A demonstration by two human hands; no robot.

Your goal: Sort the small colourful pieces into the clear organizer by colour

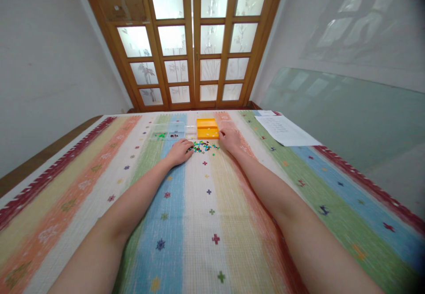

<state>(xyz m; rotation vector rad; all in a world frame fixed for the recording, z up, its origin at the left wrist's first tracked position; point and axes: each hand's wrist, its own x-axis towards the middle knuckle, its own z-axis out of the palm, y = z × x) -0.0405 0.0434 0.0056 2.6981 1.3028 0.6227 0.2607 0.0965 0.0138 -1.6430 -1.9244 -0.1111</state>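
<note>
A small heap of tiny coloured pieces [203,146] lies on the striped cloth [212,205] far ahead of me. My left hand [179,151] rests at the heap's left edge, fingers curled toward the pieces. My right hand [229,137] sits at the heap's right side, close to an orange tray [207,128], fingers bent; what it pinches, if anything, is too small to see. Both forearms stretch out across the cloth.
Clear plastic compartments [169,132] with a few green and dark pieces stand left of the orange tray. A printed white sheet [282,129] lies at the far right. Wooden glazed doors [192,41] close the far end. A glass panel [348,117] leans on the right wall.
</note>
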